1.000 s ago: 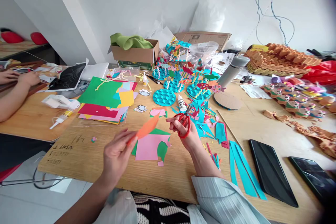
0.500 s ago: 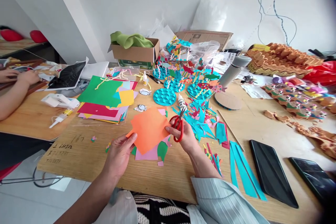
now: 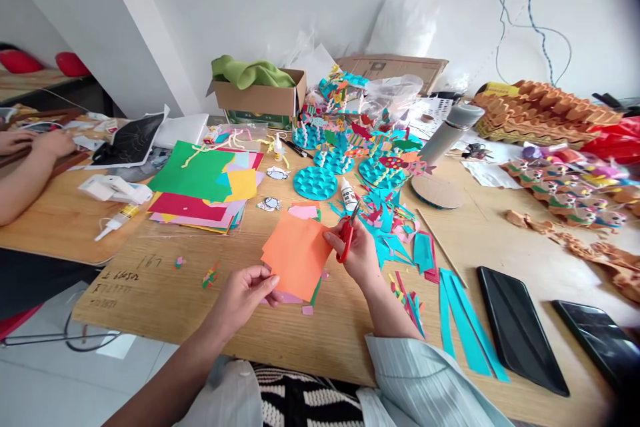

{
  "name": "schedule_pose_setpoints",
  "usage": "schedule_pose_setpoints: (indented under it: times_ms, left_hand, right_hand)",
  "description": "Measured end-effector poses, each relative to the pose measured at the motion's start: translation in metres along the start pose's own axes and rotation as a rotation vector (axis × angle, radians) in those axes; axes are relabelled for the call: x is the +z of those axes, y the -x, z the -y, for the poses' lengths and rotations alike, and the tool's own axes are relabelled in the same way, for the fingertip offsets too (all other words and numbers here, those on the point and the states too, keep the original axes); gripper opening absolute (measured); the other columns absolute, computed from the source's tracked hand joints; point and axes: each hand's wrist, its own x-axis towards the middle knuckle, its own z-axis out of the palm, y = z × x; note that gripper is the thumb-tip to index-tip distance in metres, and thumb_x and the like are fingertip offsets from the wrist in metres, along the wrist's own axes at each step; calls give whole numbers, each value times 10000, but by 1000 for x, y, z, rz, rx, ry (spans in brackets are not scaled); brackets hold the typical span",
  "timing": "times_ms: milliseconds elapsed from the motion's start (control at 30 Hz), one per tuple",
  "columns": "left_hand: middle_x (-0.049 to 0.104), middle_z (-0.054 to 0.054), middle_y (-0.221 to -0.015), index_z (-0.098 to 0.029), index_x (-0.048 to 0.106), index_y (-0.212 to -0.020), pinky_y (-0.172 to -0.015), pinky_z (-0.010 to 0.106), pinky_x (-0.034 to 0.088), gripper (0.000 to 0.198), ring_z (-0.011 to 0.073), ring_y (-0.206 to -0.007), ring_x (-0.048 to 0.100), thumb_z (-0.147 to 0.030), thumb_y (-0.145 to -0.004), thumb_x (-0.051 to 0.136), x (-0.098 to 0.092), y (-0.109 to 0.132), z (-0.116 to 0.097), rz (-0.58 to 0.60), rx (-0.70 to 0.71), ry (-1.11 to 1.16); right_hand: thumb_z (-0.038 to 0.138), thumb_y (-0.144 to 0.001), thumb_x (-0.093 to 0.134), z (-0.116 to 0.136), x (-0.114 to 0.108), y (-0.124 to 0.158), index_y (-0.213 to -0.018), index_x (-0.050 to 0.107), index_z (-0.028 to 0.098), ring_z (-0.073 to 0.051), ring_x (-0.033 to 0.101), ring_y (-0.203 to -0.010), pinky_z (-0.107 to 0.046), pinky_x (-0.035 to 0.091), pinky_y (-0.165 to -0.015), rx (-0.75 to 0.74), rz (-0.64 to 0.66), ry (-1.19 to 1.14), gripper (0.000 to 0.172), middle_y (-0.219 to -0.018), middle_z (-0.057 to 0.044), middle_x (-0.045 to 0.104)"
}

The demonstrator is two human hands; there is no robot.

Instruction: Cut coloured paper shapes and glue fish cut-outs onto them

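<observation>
A sheet of orange paper (image 3: 296,255) is held flat and low over the table, covering most of a pink sheet (image 3: 303,212). My left hand (image 3: 243,298) pinches the sheet's lower left edge. My right hand (image 3: 359,255) touches its right edge while gripping red-handled scissors (image 3: 346,238), whose blades point up and away from the paper. A green paper piece (image 3: 315,292) shows just below the orange sheet. Across the table at the left, a co-worker's hands (image 3: 43,143) rest on brown strips.
Stacked coloured paper (image 3: 197,190) lies left of my hands. Teal scalloped discs (image 3: 315,182), a white glue bottle (image 3: 349,195) and teal scraps (image 3: 385,240) crowd the table's middle. Long teal strips (image 3: 463,327) and black panels (image 3: 520,330) lie to the right.
The orange sheet has turned from a tilted, nearly edge-on view to lying flat and facing up. It has also moved right, toward the scissors, and now covers the pink paper.
</observation>
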Motion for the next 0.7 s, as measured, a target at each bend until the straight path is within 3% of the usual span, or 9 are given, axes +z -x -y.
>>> schedule_pose_setpoints:
  times_ms: [133,233,333,433,533,700]
  left_hand:
    - [667,16,-579,-177,583,-625,-580,253,478,350,141,-538,607,-471,-815,590,1,-1,-3,12,16,-37]
    - [681,24,-601,-171,612,-689,-587,257,487,355,143,-548,617,-489,-837,557,-2,-2,-8,-24,31,-52]
    - [699,35,-646,-166,642,-767,-628,269,511,339,155,-598,643,-486,-839,558,-4,-3,-12,-69,76,-67]
    - [709,52,-686,-163,650,-774,-648,283,530,337,179,-656,665,-493,-814,590,-5,-2,-10,-83,114,-105]
    - [720,70,-756,-157,655,-867,-683,306,544,383,191,-696,676,-516,-858,523,-7,-1,-6,-159,136,-97]
    - [721,72,-923,-175,605,-1079,-758,312,549,381,183,-807,684,-481,-924,438,-11,-2,2,-314,189,-145]
  right_hand:
    - [421,-647,777,3,2,1,-744,477,222,-128,500,-557,-266,414,-526,-41,-83,61,373,-654,30,553]
    - [407,-658,774,8,0,1,-758,494,219,-135,535,-586,-273,441,-564,-115,-233,30,353,-665,27,573]
    - [368,-686,755,11,-9,-3,-747,513,208,-133,545,-609,-278,442,-600,-178,-380,-21,296,-688,27,563]
    - [340,-699,739,11,-20,-9,-711,518,201,-123,519,-605,-271,423,-596,-187,-419,-83,261,-679,34,527]
    - [322,-684,752,12,-26,-11,-688,502,203,-117,496,-595,-260,401,-572,-135,-323,-134,277,-660,38,516]
    - [344,-614,798,16,-17,-5,-734,510,205,-118,484,-559,-254,389,-538,96,69,11,342,-629,42,549]
